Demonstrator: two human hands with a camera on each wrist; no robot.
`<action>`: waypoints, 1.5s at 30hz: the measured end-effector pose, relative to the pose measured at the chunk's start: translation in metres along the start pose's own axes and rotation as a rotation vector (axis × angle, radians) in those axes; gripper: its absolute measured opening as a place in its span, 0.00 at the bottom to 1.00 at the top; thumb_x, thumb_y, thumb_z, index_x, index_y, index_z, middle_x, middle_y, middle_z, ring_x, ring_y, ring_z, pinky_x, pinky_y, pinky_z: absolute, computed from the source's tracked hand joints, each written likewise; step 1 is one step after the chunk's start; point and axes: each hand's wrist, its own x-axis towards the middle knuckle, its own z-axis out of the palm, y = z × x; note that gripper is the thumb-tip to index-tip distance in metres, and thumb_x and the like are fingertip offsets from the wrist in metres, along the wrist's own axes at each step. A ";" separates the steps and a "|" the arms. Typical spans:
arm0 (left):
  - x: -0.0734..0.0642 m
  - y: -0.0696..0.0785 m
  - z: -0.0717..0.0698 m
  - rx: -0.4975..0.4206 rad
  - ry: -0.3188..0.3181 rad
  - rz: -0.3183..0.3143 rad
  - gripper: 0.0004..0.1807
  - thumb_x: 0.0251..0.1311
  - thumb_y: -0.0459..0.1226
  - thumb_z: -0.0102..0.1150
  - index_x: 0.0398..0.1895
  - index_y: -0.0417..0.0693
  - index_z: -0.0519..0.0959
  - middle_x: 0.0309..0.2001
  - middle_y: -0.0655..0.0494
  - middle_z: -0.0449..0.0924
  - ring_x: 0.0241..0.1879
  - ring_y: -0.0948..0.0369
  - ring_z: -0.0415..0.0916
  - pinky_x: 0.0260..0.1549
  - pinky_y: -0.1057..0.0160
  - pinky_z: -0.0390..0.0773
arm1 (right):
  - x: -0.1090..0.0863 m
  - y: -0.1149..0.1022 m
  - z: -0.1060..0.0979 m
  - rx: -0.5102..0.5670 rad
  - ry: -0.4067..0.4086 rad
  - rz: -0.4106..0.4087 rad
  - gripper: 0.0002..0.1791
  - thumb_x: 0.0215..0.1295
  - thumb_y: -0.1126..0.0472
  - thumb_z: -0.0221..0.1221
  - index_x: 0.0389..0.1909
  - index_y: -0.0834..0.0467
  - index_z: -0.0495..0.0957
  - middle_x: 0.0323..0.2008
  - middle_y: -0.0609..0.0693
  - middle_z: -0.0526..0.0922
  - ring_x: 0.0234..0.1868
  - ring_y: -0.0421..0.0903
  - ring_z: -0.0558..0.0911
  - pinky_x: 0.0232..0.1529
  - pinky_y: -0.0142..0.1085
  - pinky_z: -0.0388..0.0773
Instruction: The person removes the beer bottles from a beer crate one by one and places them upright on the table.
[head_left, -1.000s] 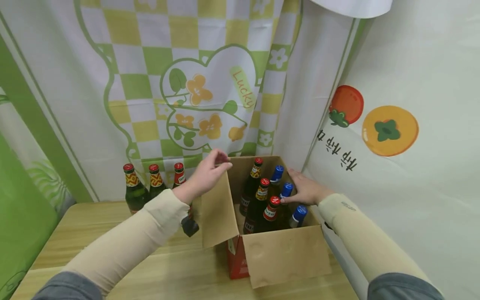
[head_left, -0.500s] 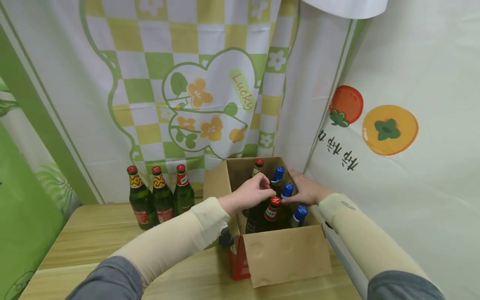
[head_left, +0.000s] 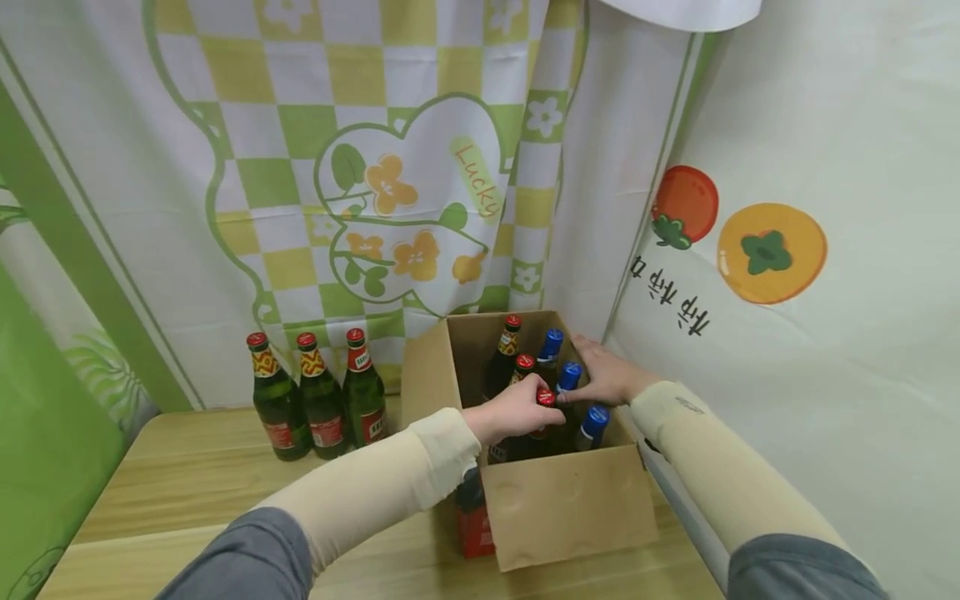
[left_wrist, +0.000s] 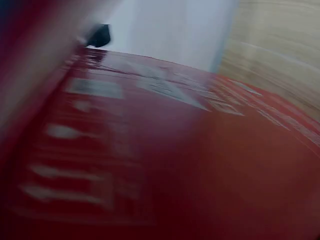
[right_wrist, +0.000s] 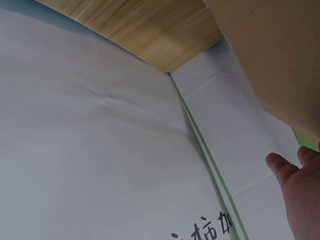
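Note:
An uncovered cardboard box (head_left: pixel 570 504) holds several glass beer bottles, some red-capped, others blue-capped. My left hand (head_left: pixel 510 414) reaches inside and pinches the neck of the front red-capped beer bottle (head_left: pixel 546 398) just under its cap. That bottle's body is mostly hidden by the hand and the box wall. Across the box, my right hand (head_left: pixel 611 375) grips the right wall, thumb inside next to a blue-capped bottle (head_left: pixel 568 375). In the right wrist view its fingers (right_wrist: pixel 282 167) show outside, beside a brown flap (right_wrist: pixel 280 55). The box's red printed side (left_wrist: pixel 210 160) fills the left wrist view, blurred.
Three green red-capped bottles (head_left: pixel 322 408) stand in a row left of the box on the wooden table (head_left: pixel 180 467). A patterned curtain (head_left: pixel 315 192) hangs close behind, and a white printed sheet (head_left: pixel 825 375) closes in the right side.
My left hand has travelled right from the box's left edge, over the bottles, and down onto the front red-capped beer bottle. My right hand has kept its place on the box.

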 end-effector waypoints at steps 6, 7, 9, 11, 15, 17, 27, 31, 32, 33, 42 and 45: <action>0.012 -0.015 -0.002 0.235 -0.041 0.046 0.17 0.63 0.35 0.69 0.52 0.38 0.80 0.38 0.54 0.82 0.36 0.62 0.76 0.42 0.65 0.77 | -0.002 -0.005 -0.003 0.016 -0.008 0.004 0.70 0.58 0.33 0.70 0.78 0.76 0.41 0.78 0.75 0.45 0.78 0.71 0.48 0.75 0.60 0.49; 0.013 -0.016 -0.003 0.247 -0.046 0.049 0.16 0.64 0.36 0.69 0.52 0.38 0.81 0.37 0.55 0.83 0.36 0.63 0.77 0.42 0.65 0.77 | -0.002 -0.005 -0.004 0.014 -0.008 0.004 0.69 0.58 0.34 0.70 0.78 0.76 0.41 0.78 0.75 0.45 0.78 0.71 0.48 0.75 0.60 0.49; 0.014 -0.016 -0.004 0.238 -0.059 0.055 0.15 0.65 0.39 0.69 0.49 0.40 0.83 0.35 0.57 0.83 0.34 0.64 0.77 0.40 0.65 0.77 | -0.003 -0.006 -0.005 -0.005 -0.009 0.004 0.69 0.59 0.33 0.69 0.78 0.76 0.41 0.78 0.75 0.45 0.78 0.71 0.48 0.75 0.61 0.47; 0.013 -0.015 -0.004 0.225 -0.071 0.060 0.13 0.65 0.41 0.69 0.45 0.42 0.84 0.31 0.58 0.83 0.32 0.65 0.77 0.37 0.67 0.77 | -0.004 -0.006 -0.006 -0.046 -0.005 0.004 0.69 0.58 0.32 0.68 0.78 0.75 0.41 0.78 0.74 0.44 0.78 0.71 0.46 0.74 0.64 0.42; 0.011 -0.014 -0.004 0.222 -0.070 0.059 0.10 0.65 0.43 0.69 0.38 0.45 0.84 0.25 0.61 0.82 0.28 0.67 0.76 0.35 0.68 0.76 | -0.006 -0.007 -0.011 -0.142 0.000 0.000 0.70 0.58 0.28 0.66 0.79 0.73 0.42 0.79 0.72 0.42 0.79 0.70 0.41 0.73 0.67 0.34; 0.010 -0.013 -0.003 0.228 -0.065 0.058 0.10 0.66 0.44 0.68 0.37 0.46 0.84 0.25 0.62 0.81 0.28 0.67 0.76 0.35 0.68 0.76 | -0.006 -0.008 -0.013 -0.165 0.001 -0.002 0.70 0.58 0.28 0.65 0.79 0.73 0.41 0.79 0.72 0.41 0.79 0.70 0.40 0.73 0.66 0.33; 0.005 -0.011 -0.003 0.158 -0.157 0.103 0.10 0.70 0.42 0.66 0.34 0.47 0.80 0.21 0.61 0.78 0.24 0.67 0.75 0.32 0.69 0.74 | -0.006 -0.005 -0.010 -0.175 -0.002 -0.011 0.69 0.61 0.27 0.63 0.79 0.72 0.41 0.79 0.71 0.41 0.79 0.70 0.41 0.74 0.66 0.35; 0.007 -0.013 -0.001 0.131 -0.131 0.123 0.11 0.70 0.42 0.66 0.33 0.46 0.79 0.21 0.62 0.76 0.24 0.67 0.72 0.30 0.69 0.72 | -0.009 -0.005 -0.010 -0.137 0.000 0.004 0.68 0.61 0.28 0.63 0.79 0.73 0.41 0.79 0.71 0.41 0.79 0.70 0.41 0.74 0.66 0.34; 0.008 -0.014 -0.001 0.128 -0.118 0.124 0.11 0.70 0.43 0.66 0.33 0.46 0.80 0.21 0.62 0.76 0.24 0.67 0.72 0.30 0.69 0.72 | -0.010 -0.006 -0.010 -0.130 0.002 0.006 0.68 0.61 0.29 0.64 0.79 0.73 0.41 0.79 0.72 0.41 0.79 0.70 0.41 0.74 0.66 0.34; 0.008 -0.014 -0.001 0.123 -0.101 0.122 0.11 0.70 0.43 0.66 0.34 0.46 0.80 0.22 0.62 0.77 0.25 0.67 0.72 0.31 0.69 0.72 | -0.010 -0.006 -0.010 -0.123 0.001 0.008 0.68 0.61 0.29 0.64 0.79 0.74 0.41 0.79 0.72 0.41 0.79 0.71 0.41 0.73 0.66 0.34; 0.007 -0.014 -0.007 -0.110 0.094 0.149 0.12 0.72 0.43 0.64 0.41 0.42 0.83 0.31 0.58 0.83 0.33 0.61 0.79 0.36 0.67 0.78 | -0.002 -0.006 -0.007 -0.148 -0.007 0.021 0.67 0.62 0.28 0.62 0.79 0.73 0.42 0.79 0.71 0.43 0.79 0.70 0.42 0.74 0.66 0.37; 0.004 -0.014 -0.008 -0.269 0.195 0.160 0.12 0.73 0.41 0.63 0.38 0.39 0.80 0.27 0.56 0.81 0.30 0.58 0.78 0.32 0.67 0.77 | -0.001 -0.005 -0.001 -0.137 -0.009 0.013 0.68 0.61 0.28 0.63 0.79 0.73 0.42 0.79 0.72 0.44 0.78 0.71 0.43 0.73 0.66 0.38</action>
